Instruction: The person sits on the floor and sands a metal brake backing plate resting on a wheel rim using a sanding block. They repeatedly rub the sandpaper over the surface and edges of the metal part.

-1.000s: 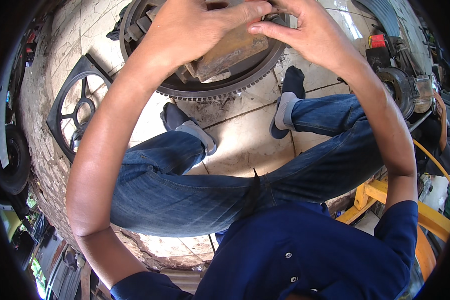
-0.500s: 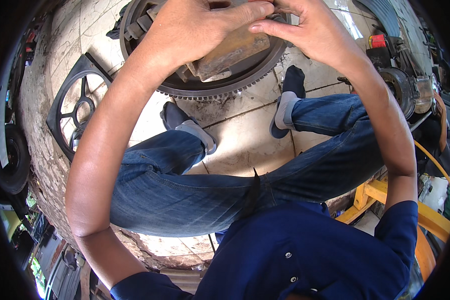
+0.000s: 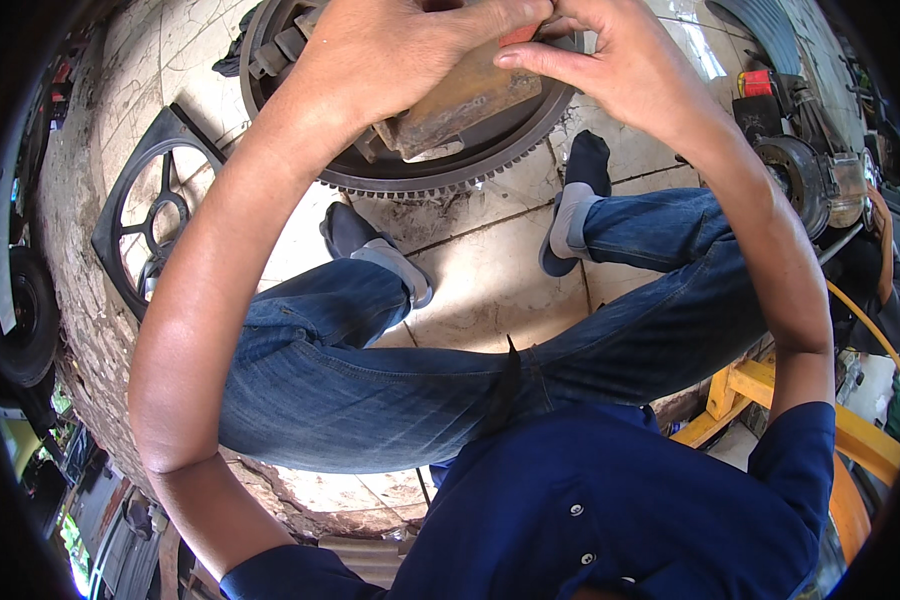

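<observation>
At the top edge my left hand and my right hand meet above a rusty metal block. The block rests on a large round flywheel with a toothed rim, which lies on the floor. Fingertips of both hands come together, closed. A small orange-red piece shows between them, beside my right thumb; its kind is unclear. The upper fingers are partly cut off by the picture's edge, so the full grip is hidden.
A black fan shroud with a ringed centre stands at the left, near a tyre. Right lie dark machine parts and a yellow frame. Another person's arm shows at the far right. My feet stand on tiles.
The orange-red piece now shows between my fingertips, where it was not visible before. My hands have shifted only slightly; the flywheel and block stay in place.
</observation>
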Demonstrator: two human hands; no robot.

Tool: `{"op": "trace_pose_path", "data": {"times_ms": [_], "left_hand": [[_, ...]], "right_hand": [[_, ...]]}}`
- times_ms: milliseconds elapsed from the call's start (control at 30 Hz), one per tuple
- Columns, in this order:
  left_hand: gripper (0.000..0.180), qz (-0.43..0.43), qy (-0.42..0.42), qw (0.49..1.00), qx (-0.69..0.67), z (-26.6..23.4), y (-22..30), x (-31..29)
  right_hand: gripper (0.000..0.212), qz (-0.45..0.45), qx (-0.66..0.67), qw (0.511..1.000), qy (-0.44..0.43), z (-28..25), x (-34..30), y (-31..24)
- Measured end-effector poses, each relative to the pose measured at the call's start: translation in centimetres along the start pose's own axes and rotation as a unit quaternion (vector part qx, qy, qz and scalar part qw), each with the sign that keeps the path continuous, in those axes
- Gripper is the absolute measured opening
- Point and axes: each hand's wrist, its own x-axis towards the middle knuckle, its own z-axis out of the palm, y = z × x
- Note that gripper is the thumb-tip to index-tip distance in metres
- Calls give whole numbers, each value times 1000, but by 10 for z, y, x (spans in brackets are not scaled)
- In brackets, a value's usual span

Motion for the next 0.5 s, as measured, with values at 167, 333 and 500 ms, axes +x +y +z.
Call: {"op": "trace_pose_path", "data": {"times_ms": [167,333,500], "left_hand": [[23,35,2,999,34,6,9,-4],[24,19,-18,999,26,0,3,-1],[24,-65,18,995,77,0,10,0]], "right_hand": [[29,53,16,997,-49,-8,3,0],[31,59,-6,995,-79,-10,4,1],[40,-53,68,996,-8,1,-3,4]]}}
